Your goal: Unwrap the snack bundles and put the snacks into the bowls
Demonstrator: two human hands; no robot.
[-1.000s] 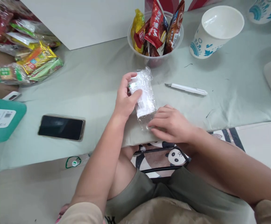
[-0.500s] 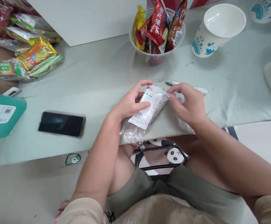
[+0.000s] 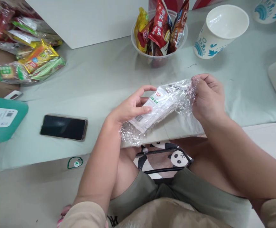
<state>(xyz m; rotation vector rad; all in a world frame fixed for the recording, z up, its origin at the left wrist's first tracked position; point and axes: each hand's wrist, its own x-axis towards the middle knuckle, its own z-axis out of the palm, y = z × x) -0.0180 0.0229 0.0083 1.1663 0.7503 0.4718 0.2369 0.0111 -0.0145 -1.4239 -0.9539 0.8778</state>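
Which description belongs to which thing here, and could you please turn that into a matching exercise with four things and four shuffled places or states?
Things:
1. left hand
2. right hand
3. phone
4. see-through bowl

Places or states:
A. with wrapped snacks standing up past its rim
B. lying flat on the pale green cloth, dark screen up
C. holding the white packet, thumb on its printed face
D. gripping a bunched end of the clear film

Right pairs: 1-C, 2-D, 3-B, 4-A

Left grip (image 3: 130, 107) holds packet (image 3: 159, 107); right grip (image 3: 208, 96), film (image 3: 182, 89).
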